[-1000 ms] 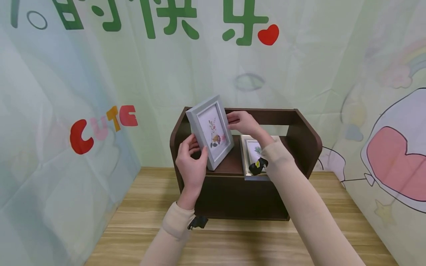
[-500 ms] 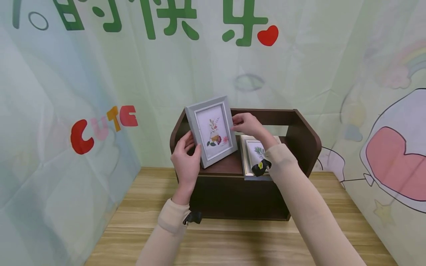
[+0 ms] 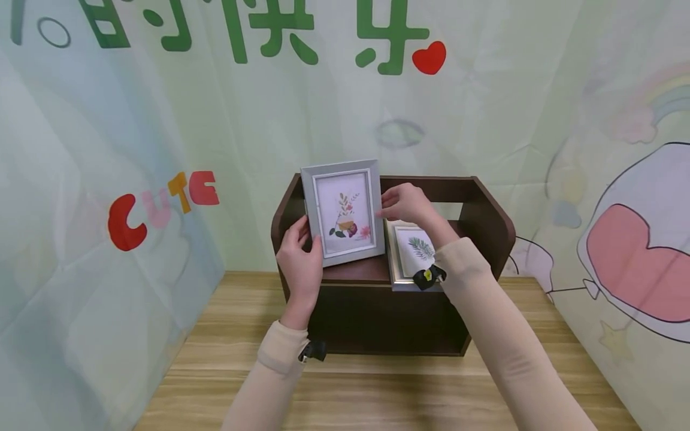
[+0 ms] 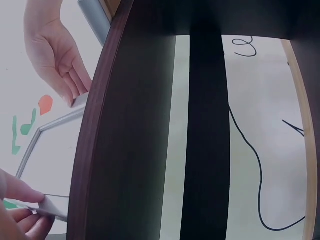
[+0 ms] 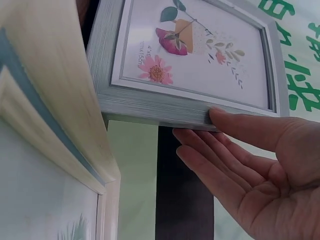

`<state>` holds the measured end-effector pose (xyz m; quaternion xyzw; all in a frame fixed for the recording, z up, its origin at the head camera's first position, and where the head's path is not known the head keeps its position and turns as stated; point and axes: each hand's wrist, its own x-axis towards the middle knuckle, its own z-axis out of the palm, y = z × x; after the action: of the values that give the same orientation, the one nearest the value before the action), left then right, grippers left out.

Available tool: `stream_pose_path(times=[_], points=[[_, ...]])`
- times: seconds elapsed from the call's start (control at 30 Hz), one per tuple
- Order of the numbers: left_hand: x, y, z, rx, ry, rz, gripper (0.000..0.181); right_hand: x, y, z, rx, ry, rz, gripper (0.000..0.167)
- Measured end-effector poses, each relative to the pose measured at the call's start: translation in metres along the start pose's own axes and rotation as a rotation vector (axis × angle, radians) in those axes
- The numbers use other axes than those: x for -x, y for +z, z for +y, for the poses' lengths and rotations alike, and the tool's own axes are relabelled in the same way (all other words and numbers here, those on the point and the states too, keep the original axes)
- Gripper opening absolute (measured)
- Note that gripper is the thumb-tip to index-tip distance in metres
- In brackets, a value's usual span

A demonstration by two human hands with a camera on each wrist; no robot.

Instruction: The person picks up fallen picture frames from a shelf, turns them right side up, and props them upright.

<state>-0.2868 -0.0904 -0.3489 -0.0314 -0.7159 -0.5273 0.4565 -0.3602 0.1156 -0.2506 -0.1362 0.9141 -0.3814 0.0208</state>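
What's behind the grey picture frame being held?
Past the edges of the grey frame, the side panel and back rail of the brown shelf unit show, then the printed backdrop. Anything directly behind the frame is covered.

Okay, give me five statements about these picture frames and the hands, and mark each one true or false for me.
1. The left hand and the right hand both grip the gray frame. True.
2. The gray frame's picture faces away from the head camera. False: its flower picture faces that camera.
3. The leaf-print frame lies on the dark brown rack. True.
4. The leaf-print frame stands upright. False: it lies face up.
5. The dark brown rack stands on a wood-grained tabletop. True.
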Motion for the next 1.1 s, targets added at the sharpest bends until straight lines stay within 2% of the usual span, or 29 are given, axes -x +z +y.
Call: stream_pose_path(times=[0.33,0.67,0.87,1.1], points=[[-0.002,0.002,-0.001,-0.047,-0.009,0.010,0.034,0.016,0.003,-0.002,-0.084,0.050,0.029,0.039],[0.001,0.001,0.000,-0.057,-0.038,0.001,0.035,0.033,0.016,-0.002,-0.163,0.052,0.077,0.037],[0.003,-0.001,0.001,-0.068,-0.068,0.000,0.035,0.040,0.030,-0.002,-0.134,0.039,0.143,0.037],[0.010,-0.001,0.005,-0.075,-0.086,0.010,0.041,0.045,0.044,-0.001,-0.060,-0.026,0.253,0.034]])
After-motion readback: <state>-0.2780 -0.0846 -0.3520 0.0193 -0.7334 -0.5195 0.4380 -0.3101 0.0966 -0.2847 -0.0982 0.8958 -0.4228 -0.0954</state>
